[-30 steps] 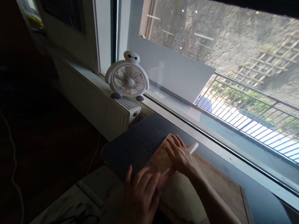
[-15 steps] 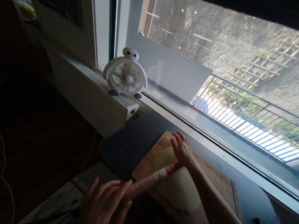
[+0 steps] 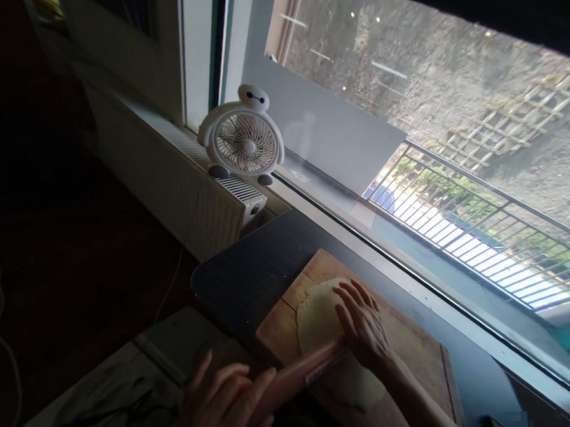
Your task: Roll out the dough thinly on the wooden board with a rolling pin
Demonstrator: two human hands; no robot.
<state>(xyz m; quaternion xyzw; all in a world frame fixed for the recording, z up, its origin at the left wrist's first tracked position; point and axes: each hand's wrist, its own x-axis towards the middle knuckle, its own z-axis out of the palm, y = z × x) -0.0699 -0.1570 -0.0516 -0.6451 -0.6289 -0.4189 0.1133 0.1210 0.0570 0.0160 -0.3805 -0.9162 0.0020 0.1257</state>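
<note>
A reddish rolling pin [image 3: 294, 382] with a pale patch lies slantwise across a flat, pale sheet of dough [image 3: 319, 313]. The dough has a ragged edge and rests on a brown wooden board [image 3: 416, 350]. My left hand [image 3: 223, 401] lies at the pin's near end, fingers stretched and apart, palm side hidden. At the far end, my right hand [image 3: 365, 330] presses on the pin with its heel. Its fingers reach forward, spread, over the dough's far edge. Part of the dough is hidden behind the pin and my right hand.
The board lies on a dark table [image 3: 250, 269] beside a large window [image 3: 333, 128]. A white character-shaped fan [image 3: 248, 145] stands on the radiator [image 3: 168, 175]. A light surface with dark marks [image 3: 112, 375] is at lower left. A white cable [image 3: 7, 330] hangs at far left.
The rolling pin has turned and moved slightly toward me over the dough; its red and white band shows less. Both hands have shifted down and to the right with it.
</note>
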